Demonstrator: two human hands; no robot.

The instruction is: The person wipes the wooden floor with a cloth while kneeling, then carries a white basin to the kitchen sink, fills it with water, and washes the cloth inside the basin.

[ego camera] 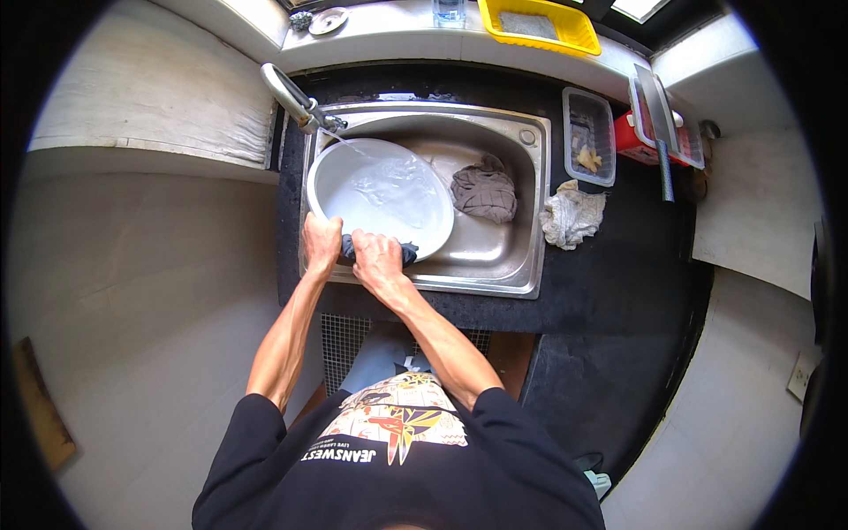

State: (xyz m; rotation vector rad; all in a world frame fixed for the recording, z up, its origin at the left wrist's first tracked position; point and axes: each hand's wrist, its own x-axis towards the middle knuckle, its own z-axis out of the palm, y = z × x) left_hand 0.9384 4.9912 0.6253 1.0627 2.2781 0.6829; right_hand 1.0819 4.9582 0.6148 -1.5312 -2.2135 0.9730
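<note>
A dark grey-blue cloth (409,253) is bunched tight over the near rim of a white plastic basin (447,199). My left hand (322,244) is closed on the cloth's left end, and my right hand (377,257) is wrapped around it just beside, with a tuft sticking out to the right. Water covers the basin's bottom, and its surface is rippled. A thin stream falls into it from the metal faucet (288,98) at the back left. The basin rests tilted in the left part of a stainless steel sink (474,255). To its right, a brown-grey cloth (485,191) lies crumpled in the sink.
Right of the sink, a pale rag (573,215) lies on the black counter (609,265). Behind it stands a clear plastic tub (589,136). A cleaver (659,126) rests on a lidded red container (636,139). A yellow tray (540,25) sits on the back ledge.
</note>
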